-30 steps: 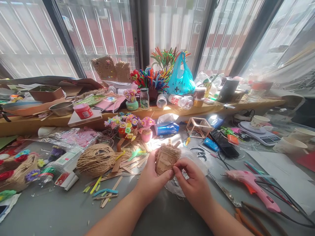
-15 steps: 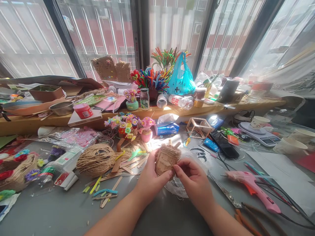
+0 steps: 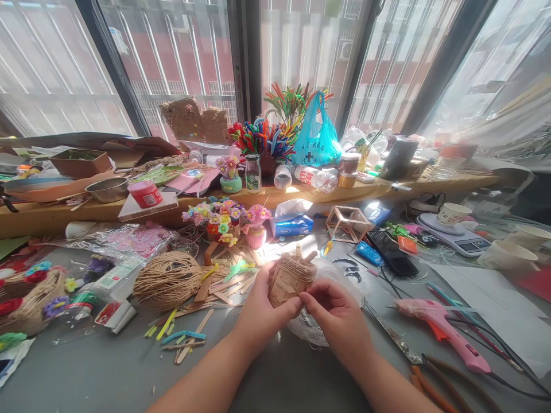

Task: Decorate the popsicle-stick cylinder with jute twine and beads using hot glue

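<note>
Between my hands is a small brown cardboard craft piece [image 3: 291, 279] with twine wrapped along its edges and short stubs sticking up from its top. My left hand [image 3: 262, 307] is closed around its left side, the thumb lying across the lower front. At the lower right corner, my right hand [image 3: 338, 312] pinches with thumb and forefinger; whether it grips the piece or a loose bit of twine is hidden. Below the hands lies a crumpled clear plastic bag [image 3: 307, 330]. A ball of twine [image 3: 167, 280] rests left of my left hand.
A pink glue gun [image 3: 447, 330] and large orange-handled shears [image 3: 408, 350] lie to the right. Left are wooden craft sticks [image 3: 193, 338] and pipe-cleaner scraps. Behind stand flower pots [image 3: 256, 235], a tissue pack [image 3: 293, 225], a wooden frame [image 3: 348, 222] and a phone [image 3: 391, 252].
The craft piece has tilted slightly in my left hand, its top leaning back and showing more. My right fingertips have shifted a little left along its lower edge.
</note>
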{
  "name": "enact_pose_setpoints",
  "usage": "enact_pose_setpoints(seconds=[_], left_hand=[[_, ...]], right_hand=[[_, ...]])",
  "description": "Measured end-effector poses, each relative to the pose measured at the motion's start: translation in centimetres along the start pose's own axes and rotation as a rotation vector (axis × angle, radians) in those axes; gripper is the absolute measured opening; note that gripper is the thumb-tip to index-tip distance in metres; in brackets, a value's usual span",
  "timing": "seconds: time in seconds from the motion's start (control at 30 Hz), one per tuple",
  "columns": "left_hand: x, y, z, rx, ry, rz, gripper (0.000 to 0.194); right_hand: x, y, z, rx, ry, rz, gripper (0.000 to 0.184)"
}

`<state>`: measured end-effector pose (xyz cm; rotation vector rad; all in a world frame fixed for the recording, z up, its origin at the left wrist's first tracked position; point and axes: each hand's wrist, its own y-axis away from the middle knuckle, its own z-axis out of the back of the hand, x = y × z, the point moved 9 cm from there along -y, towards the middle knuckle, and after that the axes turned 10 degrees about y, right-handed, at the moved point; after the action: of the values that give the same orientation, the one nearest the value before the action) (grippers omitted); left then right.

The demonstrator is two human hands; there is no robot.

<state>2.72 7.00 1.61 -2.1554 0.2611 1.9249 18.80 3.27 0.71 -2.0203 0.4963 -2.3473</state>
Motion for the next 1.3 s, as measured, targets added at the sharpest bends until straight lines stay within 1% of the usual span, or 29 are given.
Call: enact_pose_setpoints(seconds=[0.27,0.47,0.57,0.67,0.77,0.83,0.9,1.0,1.13,1.3], left_hand=[[0.3,-0.2,0.0,0.011,0.144,0.031,0.074],[0.4,-0.4,0.3,-0.023,0.165,0.046,0.073],[0.6,-0.4,0.2,-0.01,0.187,0.048,0.071],[0.9,-0.4,0.2,0.003,0.197,0.056,0.071],[1.4,-0.5,0.4,-0.003,0.236,0.075,0.075],[1.5,-0.7,0.3,-0.003,0.288,0.083,0.075],[1.5,-0.7,0.1,-0.004,0.345,0.089,0.071],[1.3,-0.7,0.0,-0.029,0.389,0.093,0.064],[1.2,-0.5,0.0,-0.046,0.413,0.108,0.064],[1.3,-0.5,0.0,-0.046,0.407,0.103,0.062]], right_hand=[[0.0,0.0,0.3,0.031,0.007,0.037,0.024],[-0.2,0.1,0.2,0.031,-0.013,0.006,0.024],[0.0,0.2,0.3,0.024,-0.008,0.015,0.023],[1.0,0.3,0.9,-0.031,0.044,0.106,0.016],[3.2,0.7,1.0,-0.061,0.189,0.298,0.008],[4.5,1.0,0.6,-0.045,0.273,0.417,0.011],[5.2,1.2,0.2,-0.024,0.321,0.489,0.016],[5.5,1.4,-0.3,0.004,0.356,0.536,0.023],[5.4,1.7,-1.1,0.079,0.376,0.58,0.038],[5.3,1.7,-1.6,0.109,0.395,0.59,0.047]])
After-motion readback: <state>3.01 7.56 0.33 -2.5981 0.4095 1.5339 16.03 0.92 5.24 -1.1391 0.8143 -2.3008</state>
